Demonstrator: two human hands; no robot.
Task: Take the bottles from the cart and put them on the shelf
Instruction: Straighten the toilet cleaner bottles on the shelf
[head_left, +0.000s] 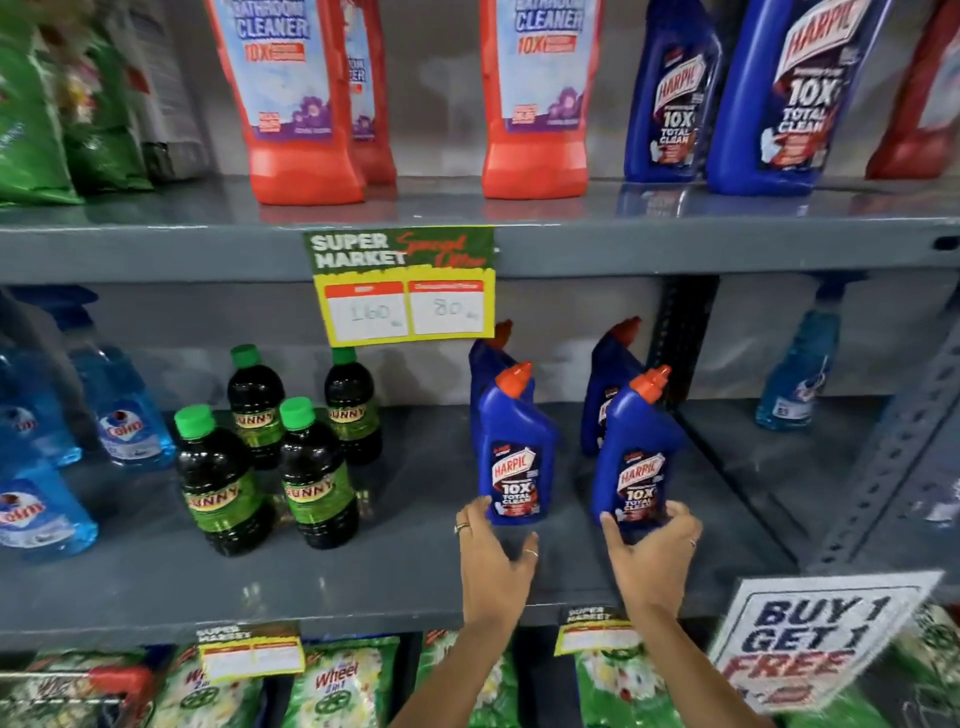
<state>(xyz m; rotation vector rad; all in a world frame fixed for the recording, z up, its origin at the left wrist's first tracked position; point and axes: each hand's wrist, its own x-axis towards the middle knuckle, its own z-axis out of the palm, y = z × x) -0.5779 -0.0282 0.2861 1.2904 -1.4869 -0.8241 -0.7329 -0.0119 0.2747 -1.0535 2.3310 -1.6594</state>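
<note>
Two blue Harpic bottles with orange caps stand upright at the front of the middle shelf (395, 582). My left hand (493, 556) is spread just below the left front bottle (514, 457), its fingertips touching the bottle's lower left corner and the thumb apart. My right hand (654, 545) wraps the base of the right front bottle (636, 462), thumb on one side and fingers on the other. Directly behind each stands another Harpic bottle, one at the left rear (485, 364) and one at the right rear (610, 374). A red cart handle (119, 680) shows at the bottom left.
Several dark green-capped bottles (306, 473) stand left of the Harpic bottles, with blue spray bottles (130, 415) further left. A perforated upright post (883, 467) borders the right side. The upper shelf holds red cleaner bottles (291, 104) and large Harpic bottles (789, 93). A promo sign (821, 639) hangs at lower right.
</note>
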